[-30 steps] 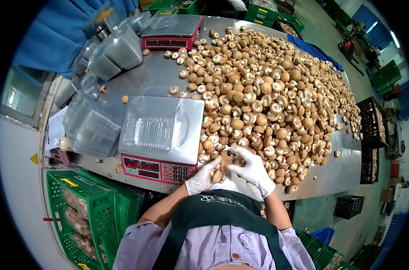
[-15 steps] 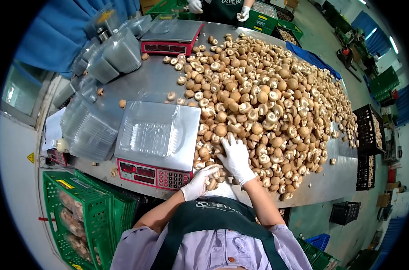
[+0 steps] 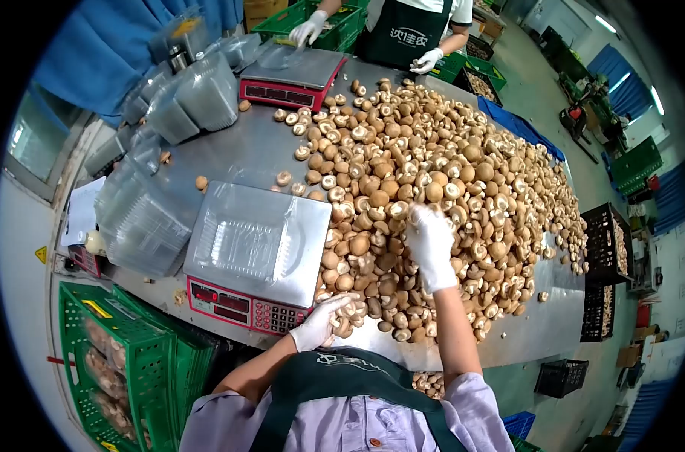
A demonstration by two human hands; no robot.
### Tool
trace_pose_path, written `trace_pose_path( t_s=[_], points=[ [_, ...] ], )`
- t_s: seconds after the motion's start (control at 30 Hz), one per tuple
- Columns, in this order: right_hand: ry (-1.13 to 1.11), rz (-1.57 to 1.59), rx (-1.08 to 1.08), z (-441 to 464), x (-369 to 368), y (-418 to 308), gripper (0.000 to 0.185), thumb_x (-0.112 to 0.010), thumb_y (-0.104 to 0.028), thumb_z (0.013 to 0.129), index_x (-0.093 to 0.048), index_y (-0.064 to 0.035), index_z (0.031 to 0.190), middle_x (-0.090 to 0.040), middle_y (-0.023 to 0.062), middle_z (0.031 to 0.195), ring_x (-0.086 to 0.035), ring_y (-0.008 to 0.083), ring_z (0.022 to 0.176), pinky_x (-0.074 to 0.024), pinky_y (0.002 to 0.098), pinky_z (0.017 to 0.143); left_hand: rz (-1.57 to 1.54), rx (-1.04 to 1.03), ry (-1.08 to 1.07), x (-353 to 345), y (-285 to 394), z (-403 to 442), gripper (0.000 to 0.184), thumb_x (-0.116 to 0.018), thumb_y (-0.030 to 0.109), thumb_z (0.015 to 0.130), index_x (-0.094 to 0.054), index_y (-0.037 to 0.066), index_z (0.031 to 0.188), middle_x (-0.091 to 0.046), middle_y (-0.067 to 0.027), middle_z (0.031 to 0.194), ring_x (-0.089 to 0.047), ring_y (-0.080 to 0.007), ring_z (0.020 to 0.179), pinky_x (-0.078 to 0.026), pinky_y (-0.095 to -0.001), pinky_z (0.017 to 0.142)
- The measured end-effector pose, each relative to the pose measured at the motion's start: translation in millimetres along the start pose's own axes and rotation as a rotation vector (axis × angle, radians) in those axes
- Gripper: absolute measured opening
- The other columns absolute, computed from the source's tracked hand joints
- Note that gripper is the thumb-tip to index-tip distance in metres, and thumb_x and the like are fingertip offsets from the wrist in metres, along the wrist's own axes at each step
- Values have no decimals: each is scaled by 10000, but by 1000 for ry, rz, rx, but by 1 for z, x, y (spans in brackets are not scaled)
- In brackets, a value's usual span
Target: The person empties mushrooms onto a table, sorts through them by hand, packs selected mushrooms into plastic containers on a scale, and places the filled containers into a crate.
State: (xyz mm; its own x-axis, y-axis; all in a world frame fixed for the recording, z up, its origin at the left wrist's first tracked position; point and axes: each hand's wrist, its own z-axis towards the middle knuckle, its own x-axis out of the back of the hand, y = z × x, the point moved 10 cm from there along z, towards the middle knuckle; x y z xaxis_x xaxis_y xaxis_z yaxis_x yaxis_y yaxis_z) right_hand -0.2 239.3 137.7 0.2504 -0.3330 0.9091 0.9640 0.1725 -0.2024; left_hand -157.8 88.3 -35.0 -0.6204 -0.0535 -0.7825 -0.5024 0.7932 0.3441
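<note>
White gloves cover both hands. My left hand [image 3: 320, 324] is curled around several brown mushrooms [image 3: 348, 316] near the table's front edge, just right of the scale's keypad. Farther forward, my right hand [image 3: 431, 245] reaches into the big mushroom pile [image 3: 478, 188]; its fingers are bent down on the caps, and what lies under them is hidden. A clear plastic tray [image 3: 248, 242] rests on the steel plate of the red scale [image 3: 229, 303] to the left of the pile.
Stacked clear trays [image 3: 143, 226] stand left of the scale. Another red scale [image 3: 286, 92] is at the far side, where a co-worker in a dark apron [image 3: 404, 34] stands. Green crates [image 3: 120, 361] are at lower left, black crates [image 3: 606, 245] at right.
My right hand has moved from beside my left hand forward and right into the pile. My left hand keeps its mushrooms. The co-worker has come further into view.
</note>
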Motion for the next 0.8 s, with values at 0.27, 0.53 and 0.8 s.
trace_pose_path(
  t_s=[0.27, 0.53, 0.8],
  points=[
    [62, -286, 116, 42, 11, 29, 309, -615, -55, 752, -612, -80, 1060, -641, 58, 1014, -591, 238, 950, -475, 359, 810, 32, 45, -146, -19, 3, -3, 406, -460, 308, 977, -443, 41, 1282, -602, -139, 1134, -626, -182, 836, -548, -290, 651],
    [-555, 619, 125, -76, -1, -71, 356, -693, -162, 775, -626, -94, 1118, -659, 103, 973, -623, 249, 889, -507, 343, 816, 61, 114, -315, -45, -6, 2, 721, -359, 650, 900, -336, 153, 1422, -548, -126, 1258, -589, -297, 1057, -508, -463, 835],
    [-317, 464, -126, -109, 8, -21, 354, -685, -230, 809, -629, -80, 1124, -658, 133, 1045, -627, 302, 950, -493, 362, 840, -185, 353, -214, -20, -41, 3, 394, -437, 414, 954, -563, 48, 1028, -596, -173, 1111, -628, -290, 947, -568, -333, 575]
  ],
)
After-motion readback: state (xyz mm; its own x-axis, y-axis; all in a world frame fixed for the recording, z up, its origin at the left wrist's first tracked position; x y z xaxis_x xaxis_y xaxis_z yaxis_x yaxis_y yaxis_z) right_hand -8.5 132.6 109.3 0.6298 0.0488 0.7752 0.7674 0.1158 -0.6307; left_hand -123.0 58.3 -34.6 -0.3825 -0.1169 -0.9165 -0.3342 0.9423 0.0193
